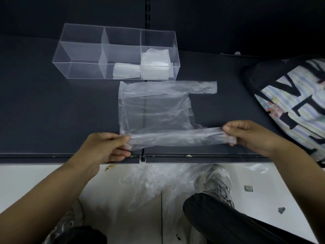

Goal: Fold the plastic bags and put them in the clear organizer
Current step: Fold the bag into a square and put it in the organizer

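Pinching plastic bag near edge, left hand, right hand, forearms reaching forward

Your left hand and right hand reach forward, well apart, knuckles up, each with thumb and fingers pinched together; both bare forearms angle in from the near corners.

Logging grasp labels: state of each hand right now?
Left hand: pinching the plastic bag at its near-left corner.
Right hand: pinching the bag's near handle end.

Dark shelf, dark back panel, stained white floor
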The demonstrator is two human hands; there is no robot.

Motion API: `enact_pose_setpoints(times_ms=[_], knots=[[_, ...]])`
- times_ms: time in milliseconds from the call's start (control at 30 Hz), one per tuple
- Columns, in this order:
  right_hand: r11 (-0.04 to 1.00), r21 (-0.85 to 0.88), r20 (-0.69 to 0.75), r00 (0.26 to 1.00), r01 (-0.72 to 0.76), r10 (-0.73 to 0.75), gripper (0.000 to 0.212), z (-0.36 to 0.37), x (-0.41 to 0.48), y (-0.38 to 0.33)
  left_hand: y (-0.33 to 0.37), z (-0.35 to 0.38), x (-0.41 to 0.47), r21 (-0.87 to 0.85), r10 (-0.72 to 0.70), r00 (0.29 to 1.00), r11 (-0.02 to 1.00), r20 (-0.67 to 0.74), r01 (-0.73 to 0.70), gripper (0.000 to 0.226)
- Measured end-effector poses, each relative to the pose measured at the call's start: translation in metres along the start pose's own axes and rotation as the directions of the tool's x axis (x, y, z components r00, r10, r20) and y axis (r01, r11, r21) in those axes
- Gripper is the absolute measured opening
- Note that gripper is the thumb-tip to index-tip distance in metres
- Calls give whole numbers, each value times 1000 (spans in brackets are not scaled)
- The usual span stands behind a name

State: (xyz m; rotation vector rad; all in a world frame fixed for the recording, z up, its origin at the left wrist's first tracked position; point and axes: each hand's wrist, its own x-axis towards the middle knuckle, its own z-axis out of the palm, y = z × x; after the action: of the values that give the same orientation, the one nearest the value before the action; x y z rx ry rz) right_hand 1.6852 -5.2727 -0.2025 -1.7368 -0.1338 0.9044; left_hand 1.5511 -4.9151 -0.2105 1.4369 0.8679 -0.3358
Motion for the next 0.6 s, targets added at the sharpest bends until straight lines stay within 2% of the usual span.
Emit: enact_pose_setpoints(times_ms=[133, 267, 433, 600], knots=[[980, 198, -28, 1000, -9, 14, 25, -5, -1, 4, 0, -14, 2, -108, -11, 1000, 994, -19, 8, 30], [958, 285, -52, 998, -28, 44, 20, -3, -1, 3, -1, -18, 6, -159, -34, 999, 987, -7, 32, 36], [988, 151, -85, 996, 42, -30, 19, -8, -4, 5, -3, -25, 12, -225, -69, 997, 971, 46, 78, 29], [997, 2, -16, 997, 79, -78, 24, -13, -3, 11, 2, -16, 4, -173, -39, 997, 984, 59, 49, 49]])
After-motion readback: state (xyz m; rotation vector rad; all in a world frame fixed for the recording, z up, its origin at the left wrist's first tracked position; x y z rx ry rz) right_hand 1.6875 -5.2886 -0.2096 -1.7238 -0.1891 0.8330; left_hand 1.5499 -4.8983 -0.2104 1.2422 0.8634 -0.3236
